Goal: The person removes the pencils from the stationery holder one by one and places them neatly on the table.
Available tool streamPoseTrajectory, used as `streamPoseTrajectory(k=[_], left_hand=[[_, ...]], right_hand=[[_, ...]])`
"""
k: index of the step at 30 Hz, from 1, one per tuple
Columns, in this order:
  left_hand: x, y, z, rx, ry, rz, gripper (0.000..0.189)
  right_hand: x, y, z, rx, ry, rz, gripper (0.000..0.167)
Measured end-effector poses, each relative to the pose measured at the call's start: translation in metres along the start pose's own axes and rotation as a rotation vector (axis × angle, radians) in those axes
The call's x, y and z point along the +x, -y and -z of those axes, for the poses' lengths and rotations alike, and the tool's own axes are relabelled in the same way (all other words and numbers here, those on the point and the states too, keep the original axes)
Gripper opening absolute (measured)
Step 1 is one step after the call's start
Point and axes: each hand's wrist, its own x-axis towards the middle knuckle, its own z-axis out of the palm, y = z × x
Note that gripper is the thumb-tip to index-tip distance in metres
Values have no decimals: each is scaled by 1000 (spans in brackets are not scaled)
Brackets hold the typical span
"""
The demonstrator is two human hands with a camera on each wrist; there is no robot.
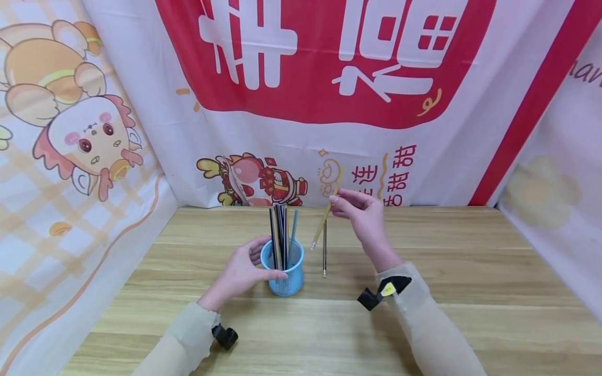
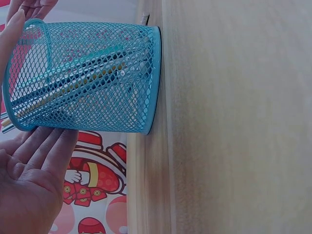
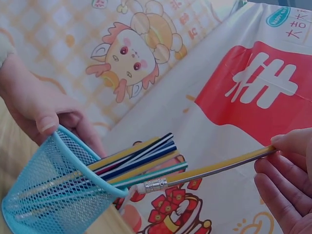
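A blue mesh pen holder (image 1: 293, 279) stands upright on the table with several pencils (image 3: 146, 155) leaning in it, dark, yellow and green ones among them. My left hand (image 1: 237, 274) holds it from the left, thumb at the near side of the rim and fingers round the far side. To the right of the holder my right hand (image 1: 364, 219) pinches a yellow pencil (image 3: 214, 171) between thumb and fingertips, tilted, its eraser end lowest. That eraser end is above the table and outside the holder. Behind it, a dark striped pencil (image 1: 324, 256) lies on the table.
The wood-grain table (image 1: 451, 292) reaches back to a printed cloth (image 1: 301, 104) with a large red panel. Patterned cloths (image 1: 70, 156) also hang at the left and right sides. Small black cameras (image 1: 227, 338) are strapped to both wrists.
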Motion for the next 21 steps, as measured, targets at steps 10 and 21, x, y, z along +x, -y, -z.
streamPoseTrajectory(k=[10, 21], left_hand=[[-1, -2, 0, -2, 0, 12, 91], [0, -1, 0, -4, -1, 18, 91]], right_hand=[[10, -6, 20, -47, -29, -41, 39], [20, -30, 31, -156, -5, -138, 43]])
